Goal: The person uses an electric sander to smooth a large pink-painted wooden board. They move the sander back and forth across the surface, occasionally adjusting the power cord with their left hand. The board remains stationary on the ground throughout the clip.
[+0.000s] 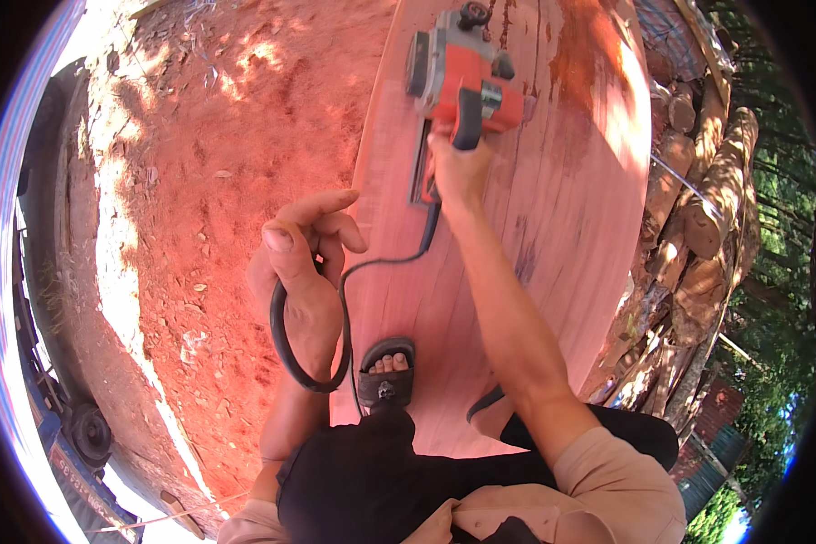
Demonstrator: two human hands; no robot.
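My right hand [461, 168] is closed round the rear handle of a red and grey electric planer [467, 77], which rests on a wide reddish wooden slab [553, 227]. A black power cord [385, 260] runs back from the planer toward my left hand [304, 263]. In that hand the cord hangs in a loop, with the fingers curled about it and raised beside the slab's left edge. The planer's underside is hidden.
My sandalled foot [387, 376] stands on the slab. Reddish ground strewn with chips [208, 199] lies to the left. Stacked logs [707, 218] line the right side, with green trees beyond. A vehicle wheel [91, 433] shows at far lower left.
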